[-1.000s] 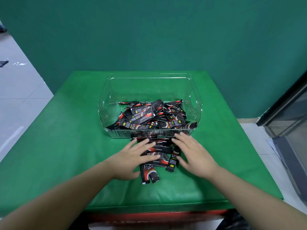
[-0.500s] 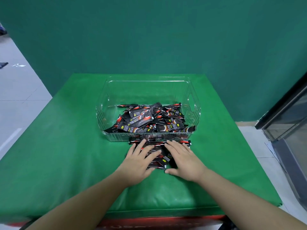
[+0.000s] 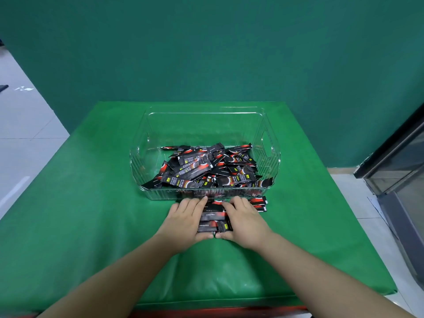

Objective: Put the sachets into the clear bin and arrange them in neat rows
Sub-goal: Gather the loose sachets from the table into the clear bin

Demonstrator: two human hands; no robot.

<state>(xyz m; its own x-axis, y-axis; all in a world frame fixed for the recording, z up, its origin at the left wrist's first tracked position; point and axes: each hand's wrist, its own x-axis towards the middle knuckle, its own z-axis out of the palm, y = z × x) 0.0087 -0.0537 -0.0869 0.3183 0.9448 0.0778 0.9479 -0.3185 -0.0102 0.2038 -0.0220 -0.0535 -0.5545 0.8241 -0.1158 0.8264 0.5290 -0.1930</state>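
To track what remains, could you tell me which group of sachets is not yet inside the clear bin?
The small bunch of sachets on the green table, gathered between the left hand and right hand; the others lie jumbled inside the clear bin.

I counted one clear bin [image 3: 270, 143] on the table [image 3: 91, 203]. Inside the bin lay a jumbled heap of sachets [image 3: 206, 168], too many and too overlapped for me to number. Just in front of the bin sat a second, smaller batch of sachets [image 3: 212, 218], at least five visible. Two hands showed: one left hand [image 3: 184, 222], one right hand [image 3: 246, 222].

Even, soft lighting; wide-angle bending at edges; slightly soft focus.
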